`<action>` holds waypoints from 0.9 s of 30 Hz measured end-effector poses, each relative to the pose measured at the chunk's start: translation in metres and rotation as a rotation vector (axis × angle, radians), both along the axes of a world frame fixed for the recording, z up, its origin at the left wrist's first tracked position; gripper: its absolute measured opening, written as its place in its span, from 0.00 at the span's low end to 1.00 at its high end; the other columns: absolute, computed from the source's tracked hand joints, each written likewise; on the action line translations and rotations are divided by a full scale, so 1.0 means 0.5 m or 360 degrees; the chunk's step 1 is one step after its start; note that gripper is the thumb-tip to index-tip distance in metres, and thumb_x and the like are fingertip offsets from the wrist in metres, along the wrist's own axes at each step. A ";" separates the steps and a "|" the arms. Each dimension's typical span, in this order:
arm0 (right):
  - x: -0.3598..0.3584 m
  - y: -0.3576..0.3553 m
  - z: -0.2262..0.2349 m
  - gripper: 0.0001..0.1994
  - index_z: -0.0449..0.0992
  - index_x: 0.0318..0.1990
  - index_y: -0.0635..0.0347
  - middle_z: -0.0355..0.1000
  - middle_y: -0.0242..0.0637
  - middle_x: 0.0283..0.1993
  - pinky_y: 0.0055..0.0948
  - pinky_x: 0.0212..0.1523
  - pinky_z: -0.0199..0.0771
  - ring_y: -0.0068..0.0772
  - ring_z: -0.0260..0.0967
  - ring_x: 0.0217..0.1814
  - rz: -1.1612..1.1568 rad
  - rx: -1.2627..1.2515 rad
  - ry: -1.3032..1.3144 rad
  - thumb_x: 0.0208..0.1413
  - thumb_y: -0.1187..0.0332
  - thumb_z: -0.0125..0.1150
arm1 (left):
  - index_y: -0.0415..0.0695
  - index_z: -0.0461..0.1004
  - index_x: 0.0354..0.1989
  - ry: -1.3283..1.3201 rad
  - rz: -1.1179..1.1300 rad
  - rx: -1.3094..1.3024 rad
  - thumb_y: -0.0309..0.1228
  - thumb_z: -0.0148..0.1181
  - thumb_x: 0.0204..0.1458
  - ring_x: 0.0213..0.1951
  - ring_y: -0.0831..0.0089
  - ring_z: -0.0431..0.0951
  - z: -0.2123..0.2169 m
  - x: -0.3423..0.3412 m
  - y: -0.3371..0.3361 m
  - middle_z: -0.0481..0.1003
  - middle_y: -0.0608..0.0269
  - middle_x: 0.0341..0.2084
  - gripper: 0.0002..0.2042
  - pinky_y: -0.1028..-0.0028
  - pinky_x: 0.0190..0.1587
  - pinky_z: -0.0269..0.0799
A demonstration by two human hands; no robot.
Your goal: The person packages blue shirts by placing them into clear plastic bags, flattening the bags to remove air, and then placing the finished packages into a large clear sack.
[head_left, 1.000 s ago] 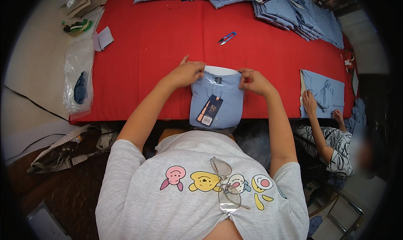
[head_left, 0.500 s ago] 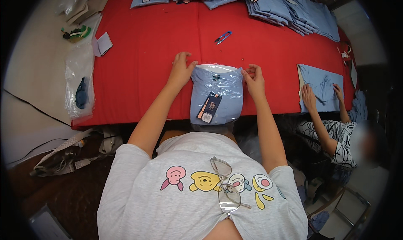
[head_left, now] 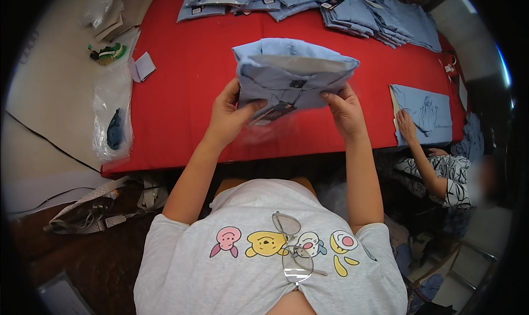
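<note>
A folded light-blue shirt (head_left: 317,86) in a clear plastic bag is raised above the red table, tilted with its collar end up. My left hand (head_left: 234,108) is closed on its left edge, thumb lying across the front. On the right edge my right hand (head_left: 346,108) grips it, thumb in front and fingers behind. A dark hang tag (head_left: 275,113) shows low on the shirt's front. The bag's lower end looks blurred and hangs loose below it.
Folded blue shirts (head_left: 347,17) lie in stacks along the far side of the red-covered table (head_left: 182,94). A white notepad (head_left: 144,66) and clear plastic bags (head_left: 110,89) are at the left. At right, a co-worker's hand (head_left: 406,125) rests by another blue shirt (head_left: 432,114).
Both my hands have lifted the bagged shirt off the table edge and tilted it up. It now hides the blue thread snips. One of the co-worker's hands has drawn back from their shirt.
</note>
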State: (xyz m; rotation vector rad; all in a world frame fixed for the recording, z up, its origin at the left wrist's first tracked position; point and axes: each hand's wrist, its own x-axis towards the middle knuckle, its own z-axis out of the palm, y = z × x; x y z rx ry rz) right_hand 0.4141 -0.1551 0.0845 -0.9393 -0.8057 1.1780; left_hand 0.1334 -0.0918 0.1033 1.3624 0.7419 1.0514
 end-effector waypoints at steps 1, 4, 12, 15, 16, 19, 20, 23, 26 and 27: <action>0.009 -0.005 0.003 0.18 0.75 0.59 0.64 0.78 0.40 0.56 0.38 0.64 0.71 0.35 0.73 0.61 0.0037 0.0047 -0.0017 0.61 0.75 0.64 | 0.42 0.77 0.53 0.0028 0.0020 0.0139 0.19 0.70 0.53 0.51 0.71 0.79 0.022 -0.008 -0.007 0.79 0.64 0.49 0.19 0.72 0.54 0.75; 0.013 -0.024 -0.014 0.14 0.78 0.55 0.64 0.78 0.40 0.55 0.39 0.67 0.71 0.35 0.72 0.64 0.0089 0.0060 0.0032 0.64 0.70 0.64 | 0.45 0.81 0.48 0.0481 0.0029 0.0726 0.18 0.69 0.49 0.51 0.67 0.78 0.017 -0.043 -0.012 0.78 0.66 0.47 0.17 0.69 0.54 0.73; -0.043 -0.244 -0.343 0.20 0.69 0.64 0.69 0.75 0.48 0.59 0.32 0.53 0.81 0.37 0.76 0.60 -0.0508 -0.0879 0.0141 0.64 0.80 0.54 | 0.47 0.78 0.54 0.1456 -0.0569 0.0869 0.20 0.63 0.54 0.70 0.52 0.67 -0.225 -0.131 -0.082 0.72 0.56 0.63 0.18 0.53 0.73 0.61; -0.068 -0.290 -0.334 0.17 0.71 0.62 0.70 0.79 0.47 0.52 0.31 0.48 0.83 0.37 0.81 0.51 -0.0424 -0.1028 0.0084 0.67 0.75 0.55 | 0.47 0.78 0.53 0.1378 -0.0455 0.0932 0.23 0.64 0.56 0.73 0.53 0.63 -0.219 -0.078 -0.123 0.70 0.56 0.66 0.16 0.53 0.75 0.56; -0.076 -0.296 -0.330 0.17 0.72 0.61 0.70 0.80 0.47 0.49 0.30 0.46 0.83 0.37 0.82 0.48 -0.0382 -0.1073 0.0039 0.68 0.74 0.56 | 0.48 0.76 0.59 0.1395 -0.0475 0.1018 0.29 0.70 0.53 0.75 0.50 0.59 -0.229 -0.058 -0.129 0.63 0.52 0.71 0.23 0.49 0.75 0.55; -0.091 -0.287 -0.326 0.17 0.74 0.60 0.69 0.81 0.45 0.48 0.31 0.47 0.83 0.35 0.82 0.47 -0.0242 -0.1076 0.0050 0.69 0.70 0.58 | 0.49 0.71 0.66 0.1494 -0.0382 0.1167 0.35 0.74 0.48 0.76 0.44 0.54 -0.247 0.023 -0.147 0.56 0.47 0.74 0.33 0.44 0.75 0.53; -0.096 -0.283 -0.322 0.16 0.75 0.60 0.69 0.81 0.45 0.48 0.31 0.47 0.83 0.35 0.82 0.47 -0.0238 -0.1062 0.0058 0.69 0.69 0.59 | 0.48 0.67 0.70 0.1647 -0.0389 0.1231 0.40 0.76 0.45 0.76 0.39 0.52 -0.263 0.043 -0.148 0.53 0.44 0.76 0.40 0.40 0.74 0.53; -0.104 -0.270 -0.313 0.16 0.75 0.59 0.71 0.82 0.46 0.47 0.30 0.43 0.83 0.35 0.83 0.45 -0.0272 -0.1029 0.0081 0.68 0.71 0.59 | 0.47 0.68 0.68 0.1736 -0.0273 0.1333 0.43 0.76 0.44 0.74 0.36 0.54 -0.309 0.072 -0.141 0.56 0.43 0.74 0.40 0.38 0.72 0.54; -0.103 -0.281 -0.322 0.19 0.72 0.63 0.70 0.81 0.47 0.48 0.30 0.42 0.84 0.35 0.83 0.45 -0.0217 -0.1084 0.0084 0.68 0.71 0.60 | 0.44 0.68 0.68 0.1764 -0.0311 0.1344 0.44 0.77 0.41 0.73 0.36 0.56 -0.307 0.072 -0.133 0.58 0.42 0.73 0.43 0.39 0.70 0.59; -0.109 -0.283 -0.319 0.20 0.70 0.64 0.70 0.81 0.47 0.48 0.30 0.41 0.84 0.35 0.83 0.44 -0.0313 -0.1045 0.0089 0.68 0.72 0.59 | 0.43 0.68 0.68 0.1788 -0.0322 0.1331 0.45 0.77 0.40 0.72 0.35 0.57 -0.300 0.075 -0.133 0.58 0.40 0.72 0.43 0.39 0.69 0.60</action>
